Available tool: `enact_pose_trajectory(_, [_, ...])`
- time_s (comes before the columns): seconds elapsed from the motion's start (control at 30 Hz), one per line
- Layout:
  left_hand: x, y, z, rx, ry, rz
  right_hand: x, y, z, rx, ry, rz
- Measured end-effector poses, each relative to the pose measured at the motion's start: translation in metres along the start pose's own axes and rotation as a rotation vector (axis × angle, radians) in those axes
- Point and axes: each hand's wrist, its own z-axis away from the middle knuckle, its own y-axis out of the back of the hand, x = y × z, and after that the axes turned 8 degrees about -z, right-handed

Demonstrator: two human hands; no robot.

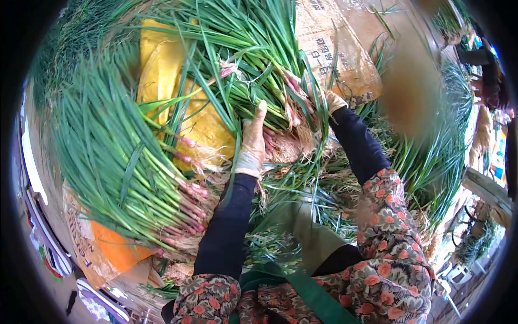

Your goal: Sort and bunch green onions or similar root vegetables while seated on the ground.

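Note:
Between my two hands lies a thick bunch of green onions, its pinkish-red bulbs and stringy roots toward me and its long leaves pointing away. My left hand, in a pale glove, presses against the left side of the bunch. Its thumb points up, and the other fingers are partly hidden by the stalks. On the opposite side my right hand, also gloved, is closed around the edge of the bunch, with leaves across its fingers. A few loose green onions lie to the left on a yellow sack.
A large pile of green onions spreads at the left, partly over an orange and white sack. A printed sack lies beyond my right hand. Loose leaves and roots litter the ground before me. More green onions lie at the right.

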Motion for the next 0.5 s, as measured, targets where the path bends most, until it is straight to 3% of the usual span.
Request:
enact_pose_trajectory(0.03, [-0.007,0.002,-0.011,0.090,-0.250,-0.046,0.003,-0.007,0.008,-0.013,-0.020,0.066])
enact_pose_trajectory(0.1, [0.002,-0.004,0.003,0.298,-0.197,-0.133,0.012,-0.021,0.019,-0.050,-0.046,0.193])
enact_pose_trajectory(0.27, [0.021,-0.001,0.059,0.177,-0.365,0.263,0.034,-0.049,0.062,-0.131,-0.013,0.591])
enact_pose_trajectory(0.33, [0.013,0.029,0.067,0.145,-0.322,0.233,0.045,-0.066,0.076,-0.170,0.044,0.756])
enact_pose_trajectory(0.43, [0.046,0.036,0.155,0.156,-0.510,0.276,0.078,-0.102,0.083,-0.260,0.124,0.942])
enact_pose_trajectory(0.5, [0.058,0.058,0.217,0.165,-0.508,0.141,0.107,-0.133,0.084,-0.346,0.161,1.014])
